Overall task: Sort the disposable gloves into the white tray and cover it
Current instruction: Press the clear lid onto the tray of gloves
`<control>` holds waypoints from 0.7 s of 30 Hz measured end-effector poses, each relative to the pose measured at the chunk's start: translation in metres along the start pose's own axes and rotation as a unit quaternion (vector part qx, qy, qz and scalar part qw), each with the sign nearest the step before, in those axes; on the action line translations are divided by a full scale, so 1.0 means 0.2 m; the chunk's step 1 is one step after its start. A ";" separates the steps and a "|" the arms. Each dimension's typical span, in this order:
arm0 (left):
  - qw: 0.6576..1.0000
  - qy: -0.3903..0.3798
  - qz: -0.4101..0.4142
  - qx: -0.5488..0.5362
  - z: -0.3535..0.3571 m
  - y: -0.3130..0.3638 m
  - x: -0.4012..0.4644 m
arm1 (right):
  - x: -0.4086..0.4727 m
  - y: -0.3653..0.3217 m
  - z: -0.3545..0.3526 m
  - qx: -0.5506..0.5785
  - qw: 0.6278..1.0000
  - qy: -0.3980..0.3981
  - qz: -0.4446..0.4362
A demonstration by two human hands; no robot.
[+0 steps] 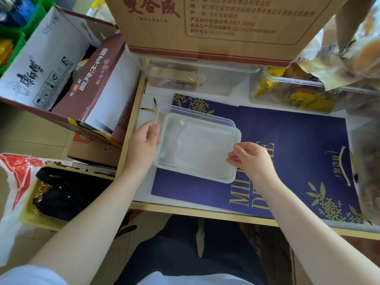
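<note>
- The white tray (236,138) sat on a dark blue paper bag (298,140) lying flat on the desk (185,208), roughly in the middle of the scene, with a clear lid (164,109) showing just past its far and left edges. Couldn't tell if the lid was under it or leaning against it.
- The disposable gloves (197,149) looked already inside: a thin, filmy, see-through layer spread over the tray floor. Honestly hard to say how many, they blurred into the plastic.
- Left hand (144,145) was at the tray's left end, thumb and fingers pinching the rim area where the lid edge also ran, so it may have had both.
- Right hand (248,159) was at the near-right corner, fingers curled against the tray's edge. Looked like a light pinch on the rim, though the fingertips were partly hidden.
- Handling guess: the tray seemed thin, light plastic, a bit flexy, so squeezing the walls would probably bow it. Better to hold it by the rim at opposite ends, like here.
- The gloves would be near weightless, floppy and slippery, likely to cling or puff up, so I'd have pressed them flat before closing.
- The lid looked stiffer but smooth and slick. I'd have taken it by its short edges and lined up a corner first.
- Around it: clear food tubs (195,79) and a big cardboard box (205,27) on the far side, cartons off to the left.
</note>
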State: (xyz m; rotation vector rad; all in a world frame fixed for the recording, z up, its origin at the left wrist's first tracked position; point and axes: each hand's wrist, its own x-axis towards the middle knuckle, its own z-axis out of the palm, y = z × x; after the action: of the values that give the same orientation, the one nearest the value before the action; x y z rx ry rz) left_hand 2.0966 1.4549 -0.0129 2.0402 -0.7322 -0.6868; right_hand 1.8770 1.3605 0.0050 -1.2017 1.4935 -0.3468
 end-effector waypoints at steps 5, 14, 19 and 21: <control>1.000 -0.003 0.006 -0.018 -0.01 0.03 -0.01 | 0.00 -0.05 -0.03 -0.043 0.999 -0.023 0.003; 0.988 -0.151 0.035 0.009 0.05 0.17 -0.18 | 0.00 0.10 -0.13 -0.117 0.992 0.038 0.008; 0.984 -0.103 0.097 0.110 0.02 0.08 -0.26 | -0.01 0.15 -0.07 -0.102 0.994 -0.004 0.039; 0.980 -0.056 0.109 0.154 0.01 0.02 -0.24 | -0.02 0.13 -0.04 -0.095 0.995 -0.007 0.018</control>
State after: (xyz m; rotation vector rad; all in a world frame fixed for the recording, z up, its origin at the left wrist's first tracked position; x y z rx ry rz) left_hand 2.0613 1.4859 -0.0002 2.1652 -1.1695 -0.5936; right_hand 1.8572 1.3715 -0.0091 -1.3222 1.5612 -0.1747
